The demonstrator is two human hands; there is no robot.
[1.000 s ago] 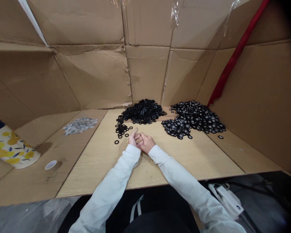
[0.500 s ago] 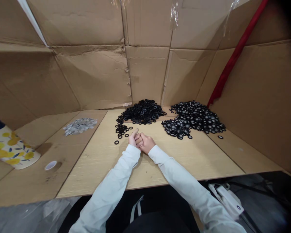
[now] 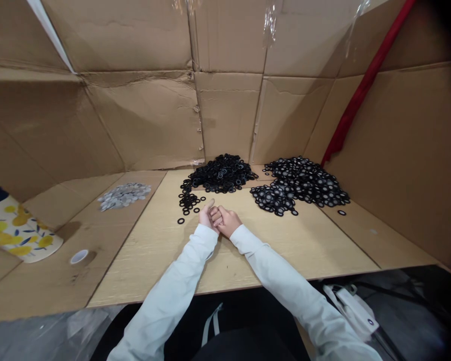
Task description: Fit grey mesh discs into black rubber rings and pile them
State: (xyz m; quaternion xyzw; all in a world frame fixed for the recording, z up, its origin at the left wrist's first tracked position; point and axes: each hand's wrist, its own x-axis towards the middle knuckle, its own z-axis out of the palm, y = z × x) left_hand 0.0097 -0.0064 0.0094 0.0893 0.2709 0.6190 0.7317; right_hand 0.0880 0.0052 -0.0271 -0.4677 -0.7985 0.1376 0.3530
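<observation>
In the middle of the board, my left hand [image 3: 207,215] and my right hand [image 3: 227,221] are pressed together, fingers curled against each other. Whatever they hold, if anything, is hidden by the fingers. Just beyond them lies a heap of black rings [image 3: 225,173], with loose black rings [image 3: 188,201] spilling toward my left hand. To the right rests a pile of black rings with pale discs in their centres [image 3: 304,183]. A small pile of pale translucent discs [image 3: 124,195] sits on the left.
A roll of white tape [image 3: 79,256] and a floral-patterned cylinder [image 3: 22,230] stand at the left. Cardboard walls [image 3: 143,120] enclose the back and sides. A red strip [image 3: 361,100] hangs at the right. Below the table edge, at the right, is a white device [image 3: 355,311].
My hands stay clasped in nearly the same place, with only a very slight shift of the fingers. The piles look unchanged.
</observation>
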